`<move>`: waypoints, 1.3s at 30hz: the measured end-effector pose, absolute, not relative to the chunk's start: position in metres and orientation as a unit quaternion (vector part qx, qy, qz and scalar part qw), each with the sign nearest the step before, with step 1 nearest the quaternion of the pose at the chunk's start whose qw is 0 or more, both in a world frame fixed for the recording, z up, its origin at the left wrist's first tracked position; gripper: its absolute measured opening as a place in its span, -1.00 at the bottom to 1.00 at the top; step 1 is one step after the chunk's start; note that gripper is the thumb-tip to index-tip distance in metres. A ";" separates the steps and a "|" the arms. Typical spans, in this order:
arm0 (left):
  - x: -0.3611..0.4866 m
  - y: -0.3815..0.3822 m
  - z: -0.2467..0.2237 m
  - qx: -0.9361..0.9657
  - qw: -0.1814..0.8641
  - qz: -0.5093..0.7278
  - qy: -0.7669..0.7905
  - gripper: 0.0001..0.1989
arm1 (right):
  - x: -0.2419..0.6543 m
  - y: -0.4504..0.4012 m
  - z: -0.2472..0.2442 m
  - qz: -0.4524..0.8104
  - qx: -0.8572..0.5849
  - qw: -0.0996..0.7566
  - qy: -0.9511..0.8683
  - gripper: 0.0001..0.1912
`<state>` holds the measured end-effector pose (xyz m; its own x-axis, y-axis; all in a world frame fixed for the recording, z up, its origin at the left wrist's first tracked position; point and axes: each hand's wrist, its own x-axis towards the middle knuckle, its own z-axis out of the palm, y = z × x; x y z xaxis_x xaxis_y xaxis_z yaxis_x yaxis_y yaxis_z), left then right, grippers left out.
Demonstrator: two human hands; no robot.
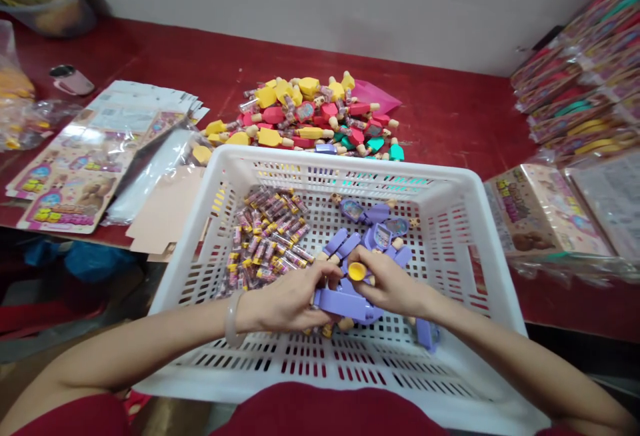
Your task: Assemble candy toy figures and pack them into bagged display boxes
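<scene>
Left grip (285, 296), right grip (393, 283) on purple piece (340, 306); white crate (310, 159) around.

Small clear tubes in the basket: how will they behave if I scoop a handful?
The small clear tubes look light and stiff, so they probably won't bend. Their smooth, rounded sides suggest they'd roll and slip easily. Lying loose in a heap, they'd likely spread when pushed.

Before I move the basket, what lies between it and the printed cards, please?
The head view shows a clear plastic bag and a tan cardboard sheet between the basket and the cards.
</scene>
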<state>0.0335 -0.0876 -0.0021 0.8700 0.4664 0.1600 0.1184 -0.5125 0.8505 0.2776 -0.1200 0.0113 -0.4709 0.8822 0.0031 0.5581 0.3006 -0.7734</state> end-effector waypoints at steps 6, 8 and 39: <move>0.035 -0.087 -0.003 0.873 0.436 0.181 0.126 -0.48 | 0.277 -0.125 0.000 0.164 -0.454 0.192 -0.854 -0.92; 0.037 -0.085 0.000 0.877 0.433 0.176 0.114 -0.50 | 0.276 -0.125 -0.001 0.114 -0.441 0.199 -0.868 -0.92; 0.043 -0.103 0.011 0.953 0.211 0.155 0.155 -0.43 | 0.276 -0.130 -0.001 0.133 -0.458 0.199 -0.856 -0.88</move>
<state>0.0427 -0.1026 0.0113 0.9038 0.3614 0.2291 0.2311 -0.8628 0.4496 0.2759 -0.1304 -0.0005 -0.5013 0.8373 0.2181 0.7313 0.5448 -0.4105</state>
